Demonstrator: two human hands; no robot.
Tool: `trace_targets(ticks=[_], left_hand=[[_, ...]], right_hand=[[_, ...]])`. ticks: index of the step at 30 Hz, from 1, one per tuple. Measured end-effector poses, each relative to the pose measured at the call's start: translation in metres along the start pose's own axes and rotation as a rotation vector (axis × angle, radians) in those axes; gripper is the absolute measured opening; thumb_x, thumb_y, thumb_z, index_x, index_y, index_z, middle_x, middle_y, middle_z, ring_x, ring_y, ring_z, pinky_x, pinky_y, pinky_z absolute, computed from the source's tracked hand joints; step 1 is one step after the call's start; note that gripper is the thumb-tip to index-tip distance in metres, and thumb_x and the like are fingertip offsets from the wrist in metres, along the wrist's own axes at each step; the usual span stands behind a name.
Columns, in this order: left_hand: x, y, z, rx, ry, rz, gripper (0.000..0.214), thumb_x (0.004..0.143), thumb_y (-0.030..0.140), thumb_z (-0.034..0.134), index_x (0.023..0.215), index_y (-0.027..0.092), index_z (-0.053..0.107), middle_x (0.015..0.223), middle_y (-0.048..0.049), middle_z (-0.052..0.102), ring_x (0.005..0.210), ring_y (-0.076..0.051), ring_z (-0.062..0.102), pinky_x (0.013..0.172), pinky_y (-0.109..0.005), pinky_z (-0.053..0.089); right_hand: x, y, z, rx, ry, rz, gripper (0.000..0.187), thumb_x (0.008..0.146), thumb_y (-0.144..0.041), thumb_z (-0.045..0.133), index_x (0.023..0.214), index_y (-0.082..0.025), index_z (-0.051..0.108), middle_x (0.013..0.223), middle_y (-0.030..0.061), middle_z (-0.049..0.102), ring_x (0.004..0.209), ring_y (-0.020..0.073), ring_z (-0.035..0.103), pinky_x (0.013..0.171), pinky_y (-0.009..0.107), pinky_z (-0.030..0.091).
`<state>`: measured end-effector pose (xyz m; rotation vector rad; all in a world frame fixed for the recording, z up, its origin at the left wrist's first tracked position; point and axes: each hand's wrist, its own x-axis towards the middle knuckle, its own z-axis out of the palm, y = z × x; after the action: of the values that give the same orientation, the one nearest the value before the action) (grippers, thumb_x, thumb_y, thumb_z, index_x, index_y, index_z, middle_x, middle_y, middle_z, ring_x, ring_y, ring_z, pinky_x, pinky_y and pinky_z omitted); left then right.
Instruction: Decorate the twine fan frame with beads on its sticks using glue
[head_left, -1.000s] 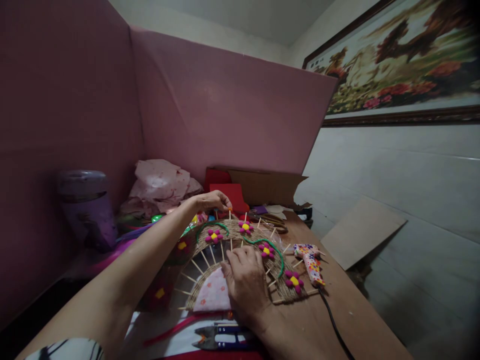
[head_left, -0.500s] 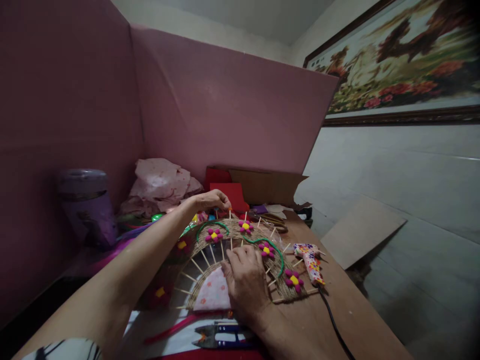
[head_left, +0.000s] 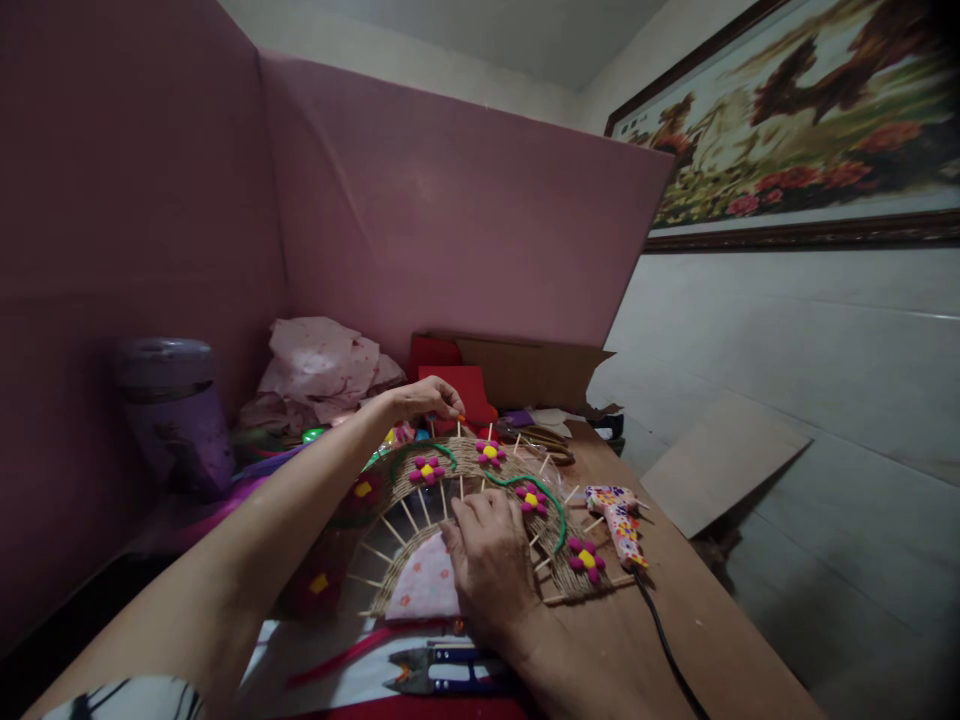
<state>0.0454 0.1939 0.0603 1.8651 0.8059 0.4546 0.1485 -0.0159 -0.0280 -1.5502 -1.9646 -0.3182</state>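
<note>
A half-round woven twine craft with wooden sticks (head_left: 409, 490) lies before me, carrying purple felt flowers with yellow centres and green curly strips. My left hand (head_left: 433, 398) reaches to its far edge, thumb and fingertips pinched on a small orange piece (head_left: 460, 419) at the tip of a stick; the piece is mostly hidden. Over the inner arch and pink printed fabric (head_left: 424, 582) rests my right hand (head_left: 491, 560), fingers lying on the work and gripping nothing. Blue-handled thread snips (head_left: 442, 670) lie near my right wrist, beside a red fuzzy strip (head_left: 345, 652).
A flower-patterned glue gun (head_left: 619, 522) with a black cord lies right of the craft. Scissors (head_left: 551, 440), red sheets (head_left: 454, 388) and cardboard (head_left: 536, 375) are at the back. A purple tumbler (head_left: 176, 420) and crumpled pink fabric (head_left: 322, 360) stand left, below a pink partition (head_left: 450, 210).
</note>
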Motion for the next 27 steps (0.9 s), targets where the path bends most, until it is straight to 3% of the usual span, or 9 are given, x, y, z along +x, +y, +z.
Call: trace_targets(ticks=[15,27], left_hand=[[0.006,-0.008,-0.003,0.037,0.071,0.081,0.017,0.052,0.016,0.069,0.067,0.010,0.066,0.055,0.0016,0.056,0.049,-0.006,0.042,0.045,-0.018,0.030],[-0.004,0.004,0.004,0.024,0.053,-0.014,0.013,0.055,0.015,0.067,0.067,0.012,0.068,0.049,0.0033,0.056,0.038,-0.003,0.038,0.037,-0.017,0.028]], right_hand=[[0.000,-0.001,-0.002,-0.032,-0.018,0.006,0.019,0.088,-0.028,0.044,0.094,-0.018,0.058,0.089,0.0070,0.057,0.088,0.0230,0.042,0.079,0.039,0.031],[0.000,0.000,-0.001,-0.040,0.003,0.000,0.019,0.088,-0.028,0.044,0.095,-0.018,0.058,0.089,0.0069,0.057,0.088,0.0223,0.043,0.079,0.038,0.031]])
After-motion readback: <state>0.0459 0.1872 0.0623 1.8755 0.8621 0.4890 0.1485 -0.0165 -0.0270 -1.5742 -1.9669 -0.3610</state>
